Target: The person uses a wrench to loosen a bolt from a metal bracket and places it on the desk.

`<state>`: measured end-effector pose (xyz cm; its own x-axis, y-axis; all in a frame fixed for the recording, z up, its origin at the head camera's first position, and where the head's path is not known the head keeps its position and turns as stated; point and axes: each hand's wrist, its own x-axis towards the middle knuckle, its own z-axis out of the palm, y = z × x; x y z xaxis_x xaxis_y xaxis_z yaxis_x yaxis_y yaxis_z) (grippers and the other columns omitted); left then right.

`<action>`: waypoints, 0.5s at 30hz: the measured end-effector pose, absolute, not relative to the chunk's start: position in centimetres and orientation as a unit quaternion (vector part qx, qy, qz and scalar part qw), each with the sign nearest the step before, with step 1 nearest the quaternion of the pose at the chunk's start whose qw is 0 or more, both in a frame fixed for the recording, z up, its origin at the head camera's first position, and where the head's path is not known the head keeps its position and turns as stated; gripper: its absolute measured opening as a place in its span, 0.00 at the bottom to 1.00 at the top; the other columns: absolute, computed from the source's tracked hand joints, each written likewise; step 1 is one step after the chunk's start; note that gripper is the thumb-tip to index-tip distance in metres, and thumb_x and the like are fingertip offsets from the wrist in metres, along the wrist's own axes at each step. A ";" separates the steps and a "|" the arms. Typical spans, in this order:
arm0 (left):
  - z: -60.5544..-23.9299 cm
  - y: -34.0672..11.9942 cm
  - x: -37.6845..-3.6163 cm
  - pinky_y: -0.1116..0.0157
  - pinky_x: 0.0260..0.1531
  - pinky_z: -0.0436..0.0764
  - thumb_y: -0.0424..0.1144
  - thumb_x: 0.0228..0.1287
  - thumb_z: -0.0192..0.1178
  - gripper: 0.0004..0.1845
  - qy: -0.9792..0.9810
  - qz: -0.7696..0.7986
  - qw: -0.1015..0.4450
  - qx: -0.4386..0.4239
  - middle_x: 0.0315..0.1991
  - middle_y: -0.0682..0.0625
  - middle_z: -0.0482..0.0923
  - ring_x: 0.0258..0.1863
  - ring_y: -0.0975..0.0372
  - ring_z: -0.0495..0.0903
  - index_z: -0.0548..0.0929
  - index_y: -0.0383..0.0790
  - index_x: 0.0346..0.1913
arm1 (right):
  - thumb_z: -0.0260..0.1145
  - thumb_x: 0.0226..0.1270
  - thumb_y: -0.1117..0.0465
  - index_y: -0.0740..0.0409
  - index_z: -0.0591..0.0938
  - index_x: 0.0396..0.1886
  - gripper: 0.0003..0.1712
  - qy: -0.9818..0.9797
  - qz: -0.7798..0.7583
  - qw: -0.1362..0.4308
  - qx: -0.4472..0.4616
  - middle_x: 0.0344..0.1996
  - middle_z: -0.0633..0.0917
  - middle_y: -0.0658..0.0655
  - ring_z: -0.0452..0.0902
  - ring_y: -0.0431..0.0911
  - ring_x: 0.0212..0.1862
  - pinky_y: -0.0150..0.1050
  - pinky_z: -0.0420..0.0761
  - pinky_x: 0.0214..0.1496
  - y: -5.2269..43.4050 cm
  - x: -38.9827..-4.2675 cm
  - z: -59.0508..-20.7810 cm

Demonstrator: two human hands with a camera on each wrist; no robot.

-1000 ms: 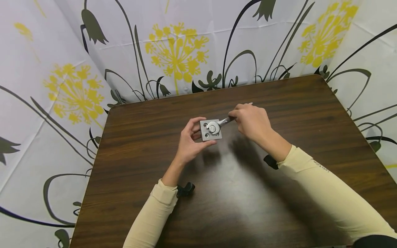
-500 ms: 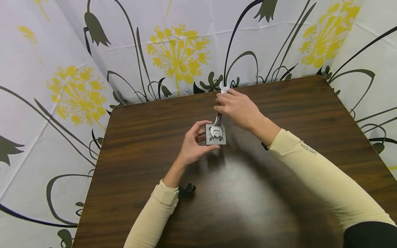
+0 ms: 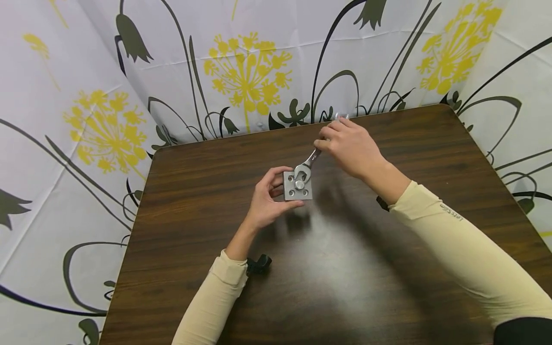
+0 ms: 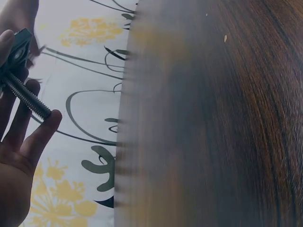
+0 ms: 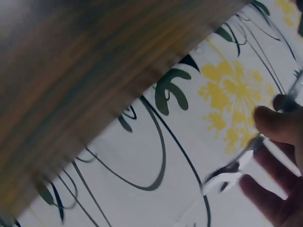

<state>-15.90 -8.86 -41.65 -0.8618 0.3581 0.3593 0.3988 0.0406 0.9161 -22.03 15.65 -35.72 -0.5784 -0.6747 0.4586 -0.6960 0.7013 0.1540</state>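
A square metal plate [image 3: 291, 192] with holes near its corners is gripped by its edges in my left hand [image 3: 266, 203], thumb below and fingers above. The round-looking head of a bolt [image 3: 299, 184] stands at its middle. In the left wrist view the bolt's threaded shank [image 4: 29, 96] sticks out from the plate's other side, near a fingertip. My right hand [image 3: 351, 146] holds a wrench [image 3: 314, 156] by its handle. The wrench's near end lies at the upper edge of the bolt head, which is partly outside its jaw. Its other end [image 5: 223, 179] projects beyond my right fingers.
Both hands are above a dark wood-grain table [image 3: 194, 191], whose far edge meets a white curtain [image 3: 276, 72] printed with flowers. A black wrist strap piece [image 3: 259, 264] juts from the left forearm.
The wrench first swung from pointing right to pointing up, away from me. Now it tilts right again, and its near end has slid upward, partly off the bolt head. The left hand shifted slightly right.
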 end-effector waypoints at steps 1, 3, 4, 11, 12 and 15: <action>-41.6 -8.9 -16.0 0.51 0.45 0.82 0.19 0.40 0.76 0.39 -0.722 -0.641 0.018 -0.261 0.45 0.36 0.83 0.40 0.58 0.83 0.71 0.28 0.60 | 0.64 0.62 0.73 0.52 0.88 0.43 0.15 -0.901 0.027 0.230 0.367 0.39 0.83 0.55 0.77 0.54 0.48 0.51 0.80 0.50 16.0 -21.7 -35.9; -41.5 -9.1 -16.0 0.49 0.45 0.82 0.18 0.40 0.76 0.40 -0.720 -0.643 0.022 -0.259 0.45 0.35 0.83 0.40 0.59 0.83 0.70 0.26 0.60 | 0.65 0.62 0.72 0.49 0.89 0.43 0.16 -0.924 0.046 0.188 0.331 0.36 0.83 0.53 0.77 0.53 0.44 0.51 0.82 0.36 16.7 -20.8 -36.2; -41.4 -9.2 -16.1 0.48 0.45 0.82 0.18 0.39 0.76 0.40 -0.720 -0.644 0.024 -0.258 0.46 0.35 0.83 0.40 0.59 0.83 0.70 0.25 0.60 | 0.66 0.62 0.71 0.48 0.89 0.43 0.16 -0.933 0.061 0.166 0.313 0.36 0.83 0.52 0.77 0.52 0.43 0.50 0.81 0.31 16.9 -20.3 -36.3; -41.5 -9.4 -16.2 0.43 0.42 0.81 0.17 0.40 0.75 0.40 -0.716 -0.653 0.030 -0.244 0.46 0.33 0.82 0.39 0.58 0.84 0.70 0.26 0.60 | 0.77 0.55 0.61 0.50 0.89 0.37 0.09 -0.928 0.289 -0.030 0.233 0.30 0.87 0.45 0.83 0.42 0.32 0.44 0.79 0.30 16.7 -16.8 -37.4; -41.6 -9.4 -16.2 0.43 0.42 0.81 0.16 0.40 0.75 0.40 -0.715 -0.654 0.030 -0.243 0.46 0.33 0.82 0.39 0.58 0.84 0.70 0.26 0.60 | 0.77 0.55 0.61 0.53 0.89 0.36 0.08 -0.907 0.349 -0.071 0.225 0.29 0.87 0.47 0.83 0.42 0.31 0.44 0.81 0.31 16.3 -16.2 -37.6; -41.6 -9.4 -16.2 0.45 0.42 0.82 0.16 0.40 0.74 0.39 -0.715 -0.655 0.033 -0.243 0.46 0.32 0.82 0.40 0.58 0.84 0.69 0.25 0.60 | 0.76 0.56 0.64 0.61 0.88 0.37 0.09 -0.805 0.533 -0.195 0.176 0.29 0.88 0.54 0.85 0.45 0.31 0.46 0.85 0.36 14.6 -14.3 -38.3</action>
<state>-16.23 -9.40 -41.61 -0.8799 0.3031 0.3659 0.3907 0.0235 0.9202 -14.34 14.61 -38.27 -0.8624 -0.4903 -0.1259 -0.0758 0.3710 -0.9255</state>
